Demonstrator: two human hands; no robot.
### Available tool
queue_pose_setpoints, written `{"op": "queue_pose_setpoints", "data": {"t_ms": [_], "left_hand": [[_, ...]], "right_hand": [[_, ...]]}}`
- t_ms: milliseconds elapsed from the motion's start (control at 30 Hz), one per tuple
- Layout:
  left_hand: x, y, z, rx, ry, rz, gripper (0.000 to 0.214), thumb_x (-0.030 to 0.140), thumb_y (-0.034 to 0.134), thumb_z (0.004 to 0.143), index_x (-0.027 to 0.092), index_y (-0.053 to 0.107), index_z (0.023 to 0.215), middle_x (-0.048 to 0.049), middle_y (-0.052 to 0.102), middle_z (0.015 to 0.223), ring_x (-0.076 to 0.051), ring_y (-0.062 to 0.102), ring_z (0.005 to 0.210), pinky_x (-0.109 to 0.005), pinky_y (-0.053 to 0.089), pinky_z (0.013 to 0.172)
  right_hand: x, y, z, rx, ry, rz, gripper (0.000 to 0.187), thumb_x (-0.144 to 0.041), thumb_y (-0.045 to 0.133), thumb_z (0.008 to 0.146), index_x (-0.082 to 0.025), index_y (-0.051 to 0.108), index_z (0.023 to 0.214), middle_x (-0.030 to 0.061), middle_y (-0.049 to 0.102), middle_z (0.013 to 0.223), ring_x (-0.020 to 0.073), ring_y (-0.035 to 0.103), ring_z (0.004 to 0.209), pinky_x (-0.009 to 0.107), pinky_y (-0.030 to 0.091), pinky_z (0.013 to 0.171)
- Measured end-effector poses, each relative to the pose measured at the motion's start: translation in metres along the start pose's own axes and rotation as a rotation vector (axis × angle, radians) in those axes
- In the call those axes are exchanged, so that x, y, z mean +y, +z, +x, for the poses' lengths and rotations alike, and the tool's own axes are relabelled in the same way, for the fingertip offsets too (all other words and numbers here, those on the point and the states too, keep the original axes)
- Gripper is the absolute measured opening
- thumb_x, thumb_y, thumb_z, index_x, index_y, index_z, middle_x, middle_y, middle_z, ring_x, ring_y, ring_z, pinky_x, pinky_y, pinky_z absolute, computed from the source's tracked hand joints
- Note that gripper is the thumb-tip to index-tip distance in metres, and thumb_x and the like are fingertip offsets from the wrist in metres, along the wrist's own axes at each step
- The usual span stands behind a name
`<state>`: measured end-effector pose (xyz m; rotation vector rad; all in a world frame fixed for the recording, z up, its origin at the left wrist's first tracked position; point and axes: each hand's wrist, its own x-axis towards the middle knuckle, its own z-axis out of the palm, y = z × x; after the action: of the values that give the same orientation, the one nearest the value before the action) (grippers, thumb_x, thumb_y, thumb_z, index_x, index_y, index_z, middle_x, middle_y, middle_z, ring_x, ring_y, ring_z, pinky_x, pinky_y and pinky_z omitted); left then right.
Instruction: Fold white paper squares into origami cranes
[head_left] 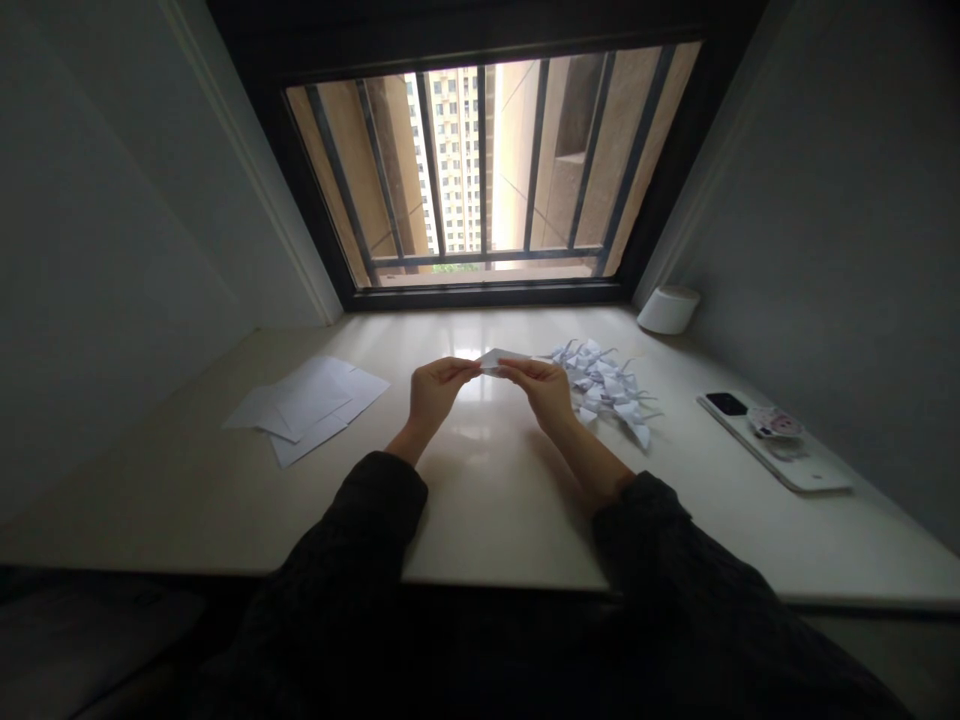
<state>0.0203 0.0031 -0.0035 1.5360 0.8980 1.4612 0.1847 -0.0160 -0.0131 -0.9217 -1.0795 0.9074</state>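
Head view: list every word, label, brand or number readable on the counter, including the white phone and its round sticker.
No text can be read. The round sticker on the white phone is too blurred to read. The loose paper sheets, the paper cranes and the folded paper show no legible writing.

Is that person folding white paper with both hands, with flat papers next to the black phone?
No: the flat papers lie on the left of the tabletop, by the left hand, not next to the black phone, the head view shows. The rest stands: it and the right hand hold the folded paper.
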Motion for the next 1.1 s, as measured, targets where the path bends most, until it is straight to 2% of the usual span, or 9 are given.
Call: {"op": "queue_pose_setpoints", "data": {"t_ms": [133,233,533,867,1100], "left_hand": [[-0.003,-0.001,0.001,-0.008,0.004,0.056,0.022,0.036,0.077,0.063,0.02,0.074,0.078,-0.0045,0.074,0.081,-0.019,0.068,0.077,-0.034,0.054,0.078],[-0.003,0.001,0.0,0.008,-0.018,0.049,0.023,0.036,0.077,0.062,0.02,0.074,0.078,-0.0045,0.073,0.08,-0.018,0.068,0.076,-0.034,0.054,0.078],[-0.003,0.014,-0.007,0.09,-0.221,-0.184,0.031,0.033,0.08,0.058,0.017,0.074,0.084,-0.0058,0.074,0.084,-0.017,0.067,0.076,-0.036,0.053,0.08],[0.0,0.018,-0.008,0.096,-0.177,-0.157,0.029,0.031,0.08,0.058,0.016,0.073,0.081,-0.0058,0.074,0.082,-0.018,0.068,0.079,-0.036,0.054,0.08],[0.002,0.022,-0.012,0.126,-0.189,-0.192,0.033,0.032,0.08,0.059,0.017,0.073,0.087,-0.0063,0.074,0.086,-0.019,0.068,0.083,-0.036,0.053,0.081]], "right_hand": [[0.0,0.001,0.0,-0.006,0.01,0.027,0.02,-0.036,0.079,0.059,-0.023,0.076,0.075,0.0018,0.074,0.076,0.0211,0.068,0.077,0.039,0.053,0.082],[0.002,0.003,0.0,0.035,0.015,0.061,0.021,-0.036,0.079,0.058,-0.023,0.075,0.074,0.0021,0.074,0.078,0.0206,0.068,0.076,0.039,0.053,0.082],[0.002,0.008,-0.004,0.137,-0.002,0.07,0.024,-0.035,0.078,0.059,-0.021,0.075,0.078,0.0034,0.074,0.079,0.0204,0.068,0.077,0.037,0.054,0.078],[0.009,0.007,-0.001,0.138,-0.047,0.066,0.025,-0.038,0.078,0.06,-0.02,0.073,0.077,0.0039,0.074,0.08,0.0207,0.068,0.077,0.038,0.055,0.079],[0.005,0.009,-0.003,0.153,-0.046,0.118,0.026,-0.035,0.079,0.06,-0.021,0.074,0.081,0.0032,0.074,0.081,0.021,0.069,0.078,0.038,0.055,0.081]]}}
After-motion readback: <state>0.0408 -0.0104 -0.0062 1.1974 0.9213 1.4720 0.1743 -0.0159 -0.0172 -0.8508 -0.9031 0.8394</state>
